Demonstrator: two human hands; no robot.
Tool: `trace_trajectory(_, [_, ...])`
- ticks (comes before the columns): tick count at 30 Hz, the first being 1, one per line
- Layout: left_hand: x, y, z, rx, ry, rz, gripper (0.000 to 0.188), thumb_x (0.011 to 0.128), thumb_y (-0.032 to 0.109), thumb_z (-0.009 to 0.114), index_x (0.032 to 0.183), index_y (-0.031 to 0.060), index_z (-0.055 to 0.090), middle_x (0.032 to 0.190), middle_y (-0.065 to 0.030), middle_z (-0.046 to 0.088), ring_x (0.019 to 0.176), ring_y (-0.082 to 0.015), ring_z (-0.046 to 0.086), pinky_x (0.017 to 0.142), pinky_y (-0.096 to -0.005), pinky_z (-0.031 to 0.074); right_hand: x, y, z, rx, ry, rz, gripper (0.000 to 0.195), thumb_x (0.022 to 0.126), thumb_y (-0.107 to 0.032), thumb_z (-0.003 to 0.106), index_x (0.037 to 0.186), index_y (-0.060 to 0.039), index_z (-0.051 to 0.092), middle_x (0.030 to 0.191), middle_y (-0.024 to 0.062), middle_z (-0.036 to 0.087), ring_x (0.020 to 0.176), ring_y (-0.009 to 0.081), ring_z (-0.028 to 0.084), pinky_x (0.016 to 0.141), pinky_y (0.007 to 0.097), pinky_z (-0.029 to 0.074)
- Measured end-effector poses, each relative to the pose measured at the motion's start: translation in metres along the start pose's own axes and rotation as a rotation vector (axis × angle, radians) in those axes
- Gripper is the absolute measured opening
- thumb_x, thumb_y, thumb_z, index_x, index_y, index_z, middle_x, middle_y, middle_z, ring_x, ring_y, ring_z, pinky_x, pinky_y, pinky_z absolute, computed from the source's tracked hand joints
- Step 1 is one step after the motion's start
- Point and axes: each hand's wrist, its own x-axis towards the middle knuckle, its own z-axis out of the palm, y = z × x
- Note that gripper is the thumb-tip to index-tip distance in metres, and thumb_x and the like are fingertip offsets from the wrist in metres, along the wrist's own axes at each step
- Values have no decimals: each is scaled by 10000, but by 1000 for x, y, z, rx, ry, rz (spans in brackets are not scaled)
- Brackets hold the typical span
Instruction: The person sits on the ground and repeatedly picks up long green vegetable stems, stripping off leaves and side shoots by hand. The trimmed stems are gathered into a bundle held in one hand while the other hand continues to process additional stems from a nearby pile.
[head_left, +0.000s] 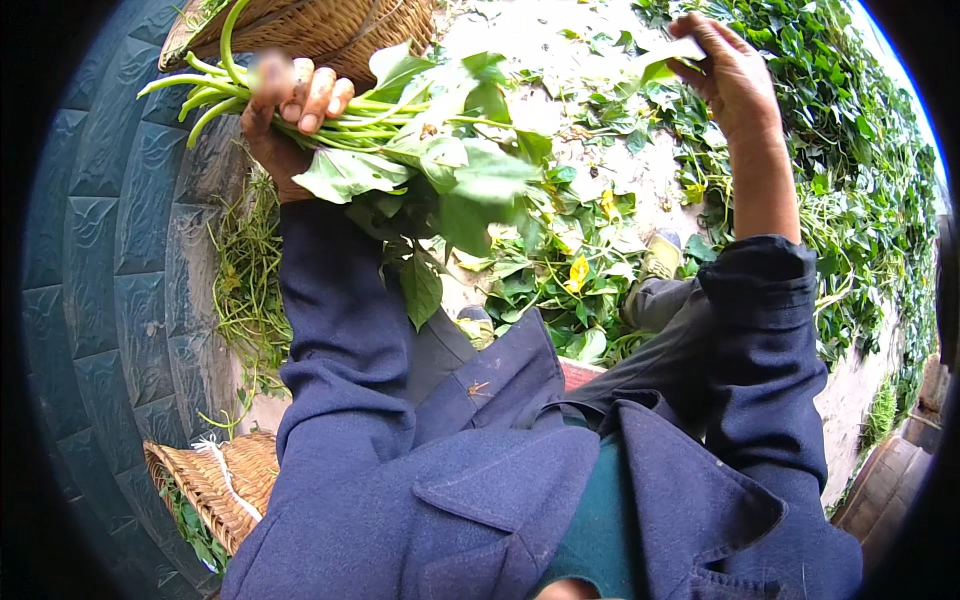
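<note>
My left hand is closed around a bunch of green leafy stems, which look like sweet potato greens. Pale stem ends stick out past the thumb side, and broad leaves spread towards the middle, partly blurred. Raised at the upper right, my right hand pinches a pale green leaf between thumb and fingers. That leaf is overexposed, so its outline is unclear. The two hands are well apart.
Woven baskets stand at the top left and lower left. Loose stems lie along the blue brick-patterned wall. Scattered leaves cover the ground around my shoes. A large heap of leafy vines lies at right.
</note>
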Motion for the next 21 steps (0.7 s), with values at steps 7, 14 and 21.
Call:
trace_trajectory(7, [3,-26,16,95,272,-92,76,827,143,480,843,73,458,620,-3,409,552,-120,439,604,-295,435,-38,-3,53,-200,-232,-45,245,832,-253,571,974,-58,619,793,-9,585,566,24,500,555,187,490])
trace_trajectory(14, [10,-65,16,365,462,-451,279,799,182,552,990,-13,490,1110,-213,523,886,-197,580,662,-236,520,-54,20,87,-126,-494,-9,233,842,-264,559,961,-71,611,761,-24,584,598,25,479,541,176,441])
trace_trajectory(21, [11,-63,16,347,545,-294,326,802,200,545,1016,-44,511,1075,-181,549,959,-238,567,773,-286,506,-71,21,95,-779,-496,-217,187,830,-204,568,915,-44,614,660,-1,557,545,56,450,528,212,402])
